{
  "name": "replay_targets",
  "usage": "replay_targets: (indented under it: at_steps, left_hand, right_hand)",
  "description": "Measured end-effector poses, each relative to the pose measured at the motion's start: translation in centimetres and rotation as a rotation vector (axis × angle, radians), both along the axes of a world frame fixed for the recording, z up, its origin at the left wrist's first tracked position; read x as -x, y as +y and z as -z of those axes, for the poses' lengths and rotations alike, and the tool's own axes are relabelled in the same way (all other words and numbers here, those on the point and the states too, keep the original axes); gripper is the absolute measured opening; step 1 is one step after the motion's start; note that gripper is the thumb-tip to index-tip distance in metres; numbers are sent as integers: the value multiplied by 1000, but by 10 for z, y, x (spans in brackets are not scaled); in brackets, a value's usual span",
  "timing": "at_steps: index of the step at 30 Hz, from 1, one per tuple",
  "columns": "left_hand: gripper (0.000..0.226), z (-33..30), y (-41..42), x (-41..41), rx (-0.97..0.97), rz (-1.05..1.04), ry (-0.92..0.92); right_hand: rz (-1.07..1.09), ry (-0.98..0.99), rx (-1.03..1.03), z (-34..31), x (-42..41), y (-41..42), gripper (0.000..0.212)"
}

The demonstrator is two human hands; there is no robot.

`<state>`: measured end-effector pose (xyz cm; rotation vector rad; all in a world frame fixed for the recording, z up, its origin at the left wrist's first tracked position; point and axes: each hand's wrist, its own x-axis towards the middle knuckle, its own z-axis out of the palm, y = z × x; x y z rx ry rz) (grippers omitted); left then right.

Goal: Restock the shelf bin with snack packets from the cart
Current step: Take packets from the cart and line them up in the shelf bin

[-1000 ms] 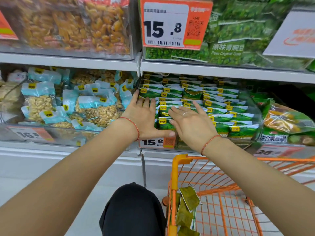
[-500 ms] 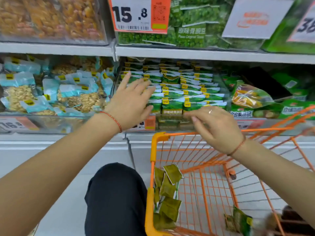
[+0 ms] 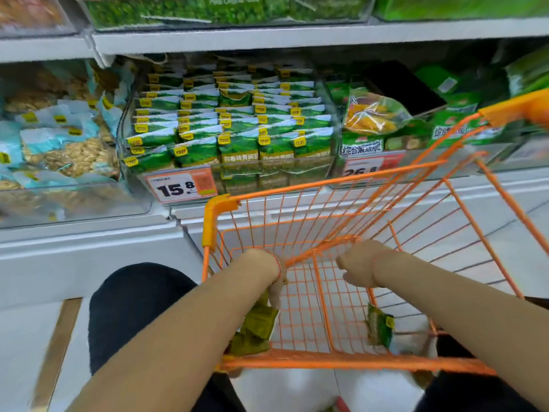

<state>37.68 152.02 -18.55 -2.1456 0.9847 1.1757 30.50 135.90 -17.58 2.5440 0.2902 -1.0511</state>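
We reach both hands down into the cart (image 3: 353,361), where the left hand (image 3: 274,288) hangs directly above the packets (image 3: 255,328) in the near left corner, nearer than the right hand (image 3: 355,270); we cannot tell either grip.

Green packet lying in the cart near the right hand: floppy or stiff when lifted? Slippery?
The green packet looks thin and creased, so it probably flexes when lifted. Its film looks glossy, so likely a bit slick. It seems light for its size, and may snag on the orange cart mesh.
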Motion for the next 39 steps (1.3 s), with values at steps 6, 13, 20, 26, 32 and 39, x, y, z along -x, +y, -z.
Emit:
replay_targets:
  at_steps: [6, 13, 20, 26, 32, 39]
  left_hand:
    - [106, 34, 8, 10, -61, 85, -132]
    - [91, 62, 21, 13, -85, 187, -188]
    - [99, 54, 19, 12, -62, 189, -175]
    - [85, 34, -2, 1, 273, 0, -6]
    - [75, -29, -36, 5, 978, -730, 360]
    - [39, -65, -28, 24, 1271, -1613, 1333]
  right_hand:
    - [161, -4, -273, 33, 5, 7, 39]
    - [289, 27, -279, 45, 5, -2, 41]
    - [286, -9, -363, 41, 0, 11, 41]
    - [374, -198, -395, 21, -8, 1, 37]
    - [793, -680, -770, -38, -25, -23, 40]
    - [1052, -632, -1110, -78, 6, -12, 44]
